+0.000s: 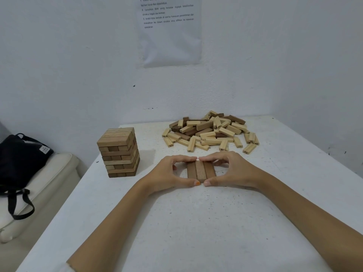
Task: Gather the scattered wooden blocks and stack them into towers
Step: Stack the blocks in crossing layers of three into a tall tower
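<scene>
From the head camera, a row of three blocks (200, 171) lies flat on the white table (196, 228), the brown pieces side by side with their long edges touching and their ends pointing away from the person. Both hands frame this row. The left hand (170, 172) curls round its left side and the right hand (232, 169) curls round its right side. The two index fingertips meet at the far end of the blocks, and the two thumbs meet at the near end, so the row sits enclosed in the ring the fingers make, gripped from both sides and both ends. A sliver of brown wood shows under the right fingers; whether it is a separate block cannot be told.

To the left of the hands, apart from them, a finished tower (118, 152) of crosswise layers stands upright. Beyond the hands, nearer the wall, a loose pile of blocks (210, 132), pale and dark and some with numbers on their ends, lies scattered. A printed sheet (169, 32) hangs on the wall. Left of the table, a black bag (20, 154) rests on a cream cushion (45, 193)
</scene>
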